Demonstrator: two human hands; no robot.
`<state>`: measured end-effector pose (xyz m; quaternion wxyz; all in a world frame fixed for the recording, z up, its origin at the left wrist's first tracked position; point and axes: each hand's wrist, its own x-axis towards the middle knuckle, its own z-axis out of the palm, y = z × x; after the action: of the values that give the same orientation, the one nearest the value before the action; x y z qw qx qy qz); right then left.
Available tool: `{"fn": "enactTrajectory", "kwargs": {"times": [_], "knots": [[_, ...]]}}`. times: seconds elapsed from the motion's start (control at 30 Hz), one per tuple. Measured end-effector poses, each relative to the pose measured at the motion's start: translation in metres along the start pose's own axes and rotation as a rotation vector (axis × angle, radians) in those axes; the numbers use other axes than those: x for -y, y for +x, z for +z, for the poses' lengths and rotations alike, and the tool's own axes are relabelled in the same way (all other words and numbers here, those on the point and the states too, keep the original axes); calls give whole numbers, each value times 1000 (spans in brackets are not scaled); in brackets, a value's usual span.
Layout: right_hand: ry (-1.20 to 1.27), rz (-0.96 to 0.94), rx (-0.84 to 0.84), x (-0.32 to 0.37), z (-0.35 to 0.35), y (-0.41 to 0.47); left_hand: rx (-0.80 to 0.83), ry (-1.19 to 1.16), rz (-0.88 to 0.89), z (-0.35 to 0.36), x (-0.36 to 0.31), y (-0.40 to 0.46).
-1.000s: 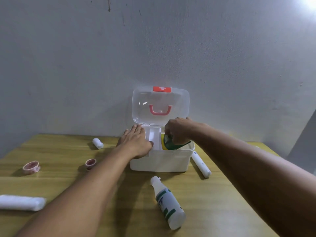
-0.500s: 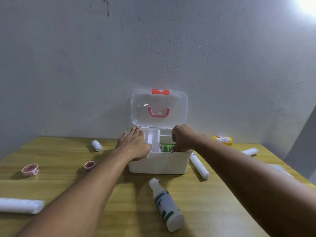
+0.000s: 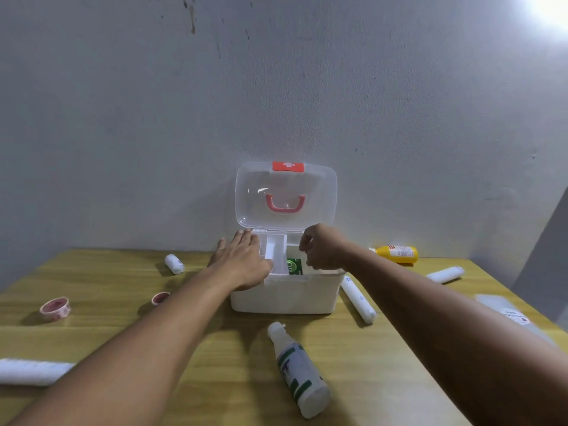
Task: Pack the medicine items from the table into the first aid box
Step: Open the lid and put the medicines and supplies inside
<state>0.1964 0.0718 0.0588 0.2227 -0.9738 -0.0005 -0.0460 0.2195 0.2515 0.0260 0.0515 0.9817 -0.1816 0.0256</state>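
Note:
The white first aid box (image 3: 285, 298) stands at the table's back middle, its clear lid (image 3: 285, 195) with a red handle upright against the wall. A green packet (image 3: 294, 266) sits inside the right part of the box. My left hand (image 3: 242, 262) lies flat, fingers spread, on the box's left rim. My right hand (image 3: 322, 249) hovers just above the right rim, fingers curled with nothing in them. A white bottle with green print (image 3: 299, 372) lies in front of the box. A white roll (image 3: 358, 299) rests by the box's right side.
On the wooden table (image 3: 215, 364): a small white roll (image 3: 174, 263), two pink tape rolls (image 3: 54, 309) (image 3: 160, 298), a white roll at the left edge (image 3: 30, 371), a yellow bottle (image 3: 398, 254), another white roll (image 3: 445, 274) and a clear packet (image 3: 507, 315) at right. A grey wall stands behind.
My right hand put the green packet into the box, let go and lifted clear of it. The left hand stayed on the rim.

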Motion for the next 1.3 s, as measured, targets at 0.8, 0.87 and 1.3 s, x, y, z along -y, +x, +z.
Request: {"fn": "enactTrajectory", "kwargs": {"times": [0.8,0.87,1.3], "knots": [[49,277,156,-101,-12,-73,-10,-63,44,0,-21,11],[64,310,163,-103,-10,-72,-1,-56,42,0,-21,12],[-369,524,-142,-180,-62,-90,-18,-22,43,1,-22,13]]}}
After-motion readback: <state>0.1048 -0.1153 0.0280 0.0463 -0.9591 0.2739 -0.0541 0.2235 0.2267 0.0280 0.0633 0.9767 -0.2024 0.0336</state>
